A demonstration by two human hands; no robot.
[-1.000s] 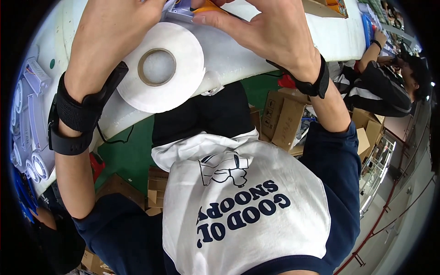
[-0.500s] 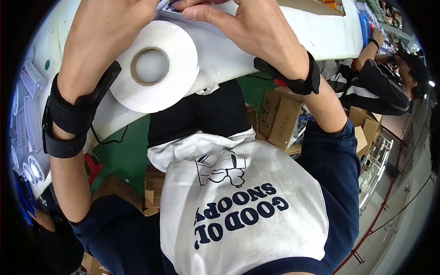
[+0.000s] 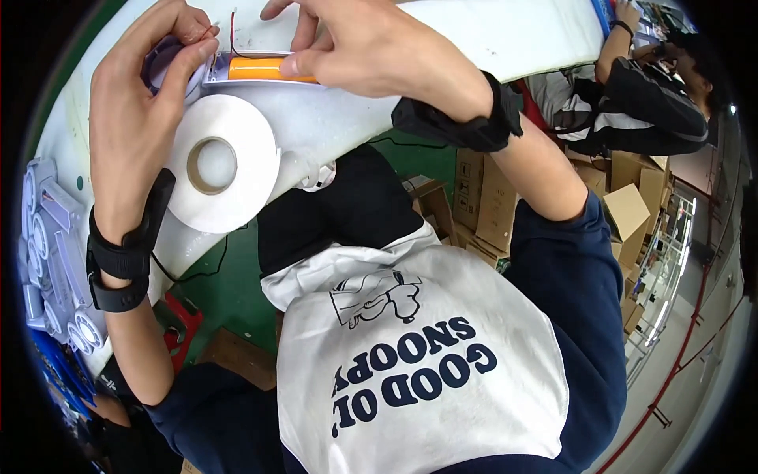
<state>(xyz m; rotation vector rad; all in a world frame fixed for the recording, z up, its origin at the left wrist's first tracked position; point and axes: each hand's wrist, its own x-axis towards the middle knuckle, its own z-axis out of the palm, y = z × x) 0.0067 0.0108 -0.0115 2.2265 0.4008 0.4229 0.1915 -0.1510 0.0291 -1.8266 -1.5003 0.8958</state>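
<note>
Head cam, nearest first: a wide roll of white tape [image 3: 223, 163] with a cardboard core lies flat on the white table [image 3: 489, 35], just beside my left wrist. Past it, my left hand [image 3: 138, 118] curls shut, pinching thin red wires [image 3: 234, 31] at a pale lilac plastic housing [image 3: 162, 63]. My right hand [image 3: 371, 51] pins a smooth orange cylindrical cell [image 3: 257, 69] into its white tray with the fingertips. Looks like a seating step to me; next calls for gentle, even pressure.

Tape roll [image 3: 217, 164] lies on table [image 3: 474, 39], left.
</note>
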